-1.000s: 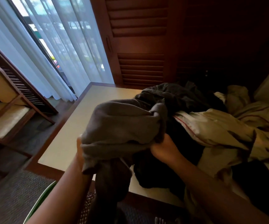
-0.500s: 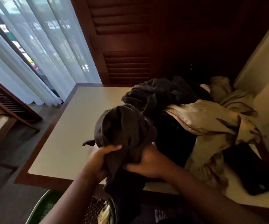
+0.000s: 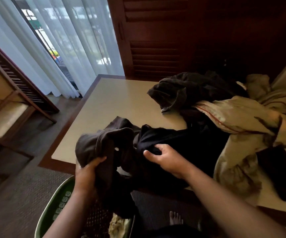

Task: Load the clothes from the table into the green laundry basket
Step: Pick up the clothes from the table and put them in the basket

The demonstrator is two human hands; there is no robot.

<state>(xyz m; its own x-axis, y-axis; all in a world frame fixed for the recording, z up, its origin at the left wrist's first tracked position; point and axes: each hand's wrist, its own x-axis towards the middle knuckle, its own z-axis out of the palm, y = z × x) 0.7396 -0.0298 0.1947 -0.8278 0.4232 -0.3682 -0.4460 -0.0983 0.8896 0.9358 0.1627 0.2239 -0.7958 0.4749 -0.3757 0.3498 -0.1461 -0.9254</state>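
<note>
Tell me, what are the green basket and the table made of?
The green laundry basket looks like smooth moulded plastic: its rim shines and its wall has neat rows of slots. The table seems to be wood, with a dark reddish-brown polished border around a pale, matte top that may be laminate.

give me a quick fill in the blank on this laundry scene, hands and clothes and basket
1. The left hand grips a dark ____ garment.
2. The right hand pinches a ____ garment with its fingers.
3. The green laundry basket sits on the ____, below the table edge.
4. A beige cloth with thin ____ lines lies on the pile.

Missing words: grey; black; floor; red
</note>
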